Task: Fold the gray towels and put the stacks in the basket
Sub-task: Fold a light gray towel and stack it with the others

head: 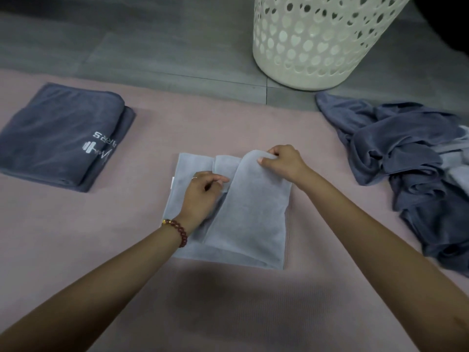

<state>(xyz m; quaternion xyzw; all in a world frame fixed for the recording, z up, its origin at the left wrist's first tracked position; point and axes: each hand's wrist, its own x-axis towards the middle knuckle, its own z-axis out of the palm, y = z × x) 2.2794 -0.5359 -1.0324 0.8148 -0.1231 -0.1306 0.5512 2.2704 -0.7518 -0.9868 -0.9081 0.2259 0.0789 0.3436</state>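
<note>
One flap of the light gray towel (248, 219) is pinched by the right hand (284, 162) at its far corner, while the middle is pressed by the left hand (203, 191).

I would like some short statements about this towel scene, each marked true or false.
1. The right hand pinches a flap of the light gray towel. True.
2. The white basket lies tipped over. False: it stands upright on the floor.
3. The folded dark towels sit inside the basket. False: they lie on the pink mat.
4. The bead bracelet is on the left wrist. True.
</note>
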